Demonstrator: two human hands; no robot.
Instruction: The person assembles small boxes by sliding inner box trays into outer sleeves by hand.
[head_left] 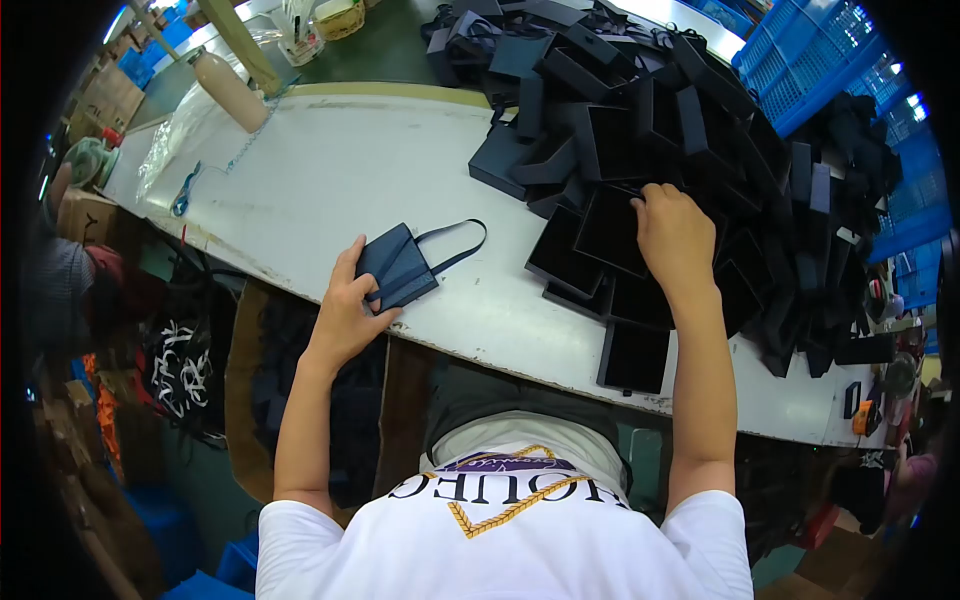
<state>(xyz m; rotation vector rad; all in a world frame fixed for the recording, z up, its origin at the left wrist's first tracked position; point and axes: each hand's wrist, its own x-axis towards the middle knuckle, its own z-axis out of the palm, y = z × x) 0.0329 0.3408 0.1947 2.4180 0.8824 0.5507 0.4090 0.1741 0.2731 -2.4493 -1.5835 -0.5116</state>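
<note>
My left hand (pixel 348 312) is closed on a small dark blue gift bag (pixel 398 266), which lies near the front edge of the table. The bag's thin ribbon handle (pixel 470 243) loops out to the right across the white top. My right hand (pixel 675 232) reaches into a heap of dark boxes on the right, its fingers bent over the upper edge of an open black box (pixel 610 232). That box shows its dark inside towards me. Part of its right side is hidden behind the hand.
More open black boxes (pixel 636 357) pile up across the right of the white table (pixel 300 170). Blue plastic crates (pixel 800 65) stand behind them. A beige bottle (pixel 228 92) is at the back left. Under the front edge sits a cardboard carton (pixel 250 400) with dark contents.
</note>
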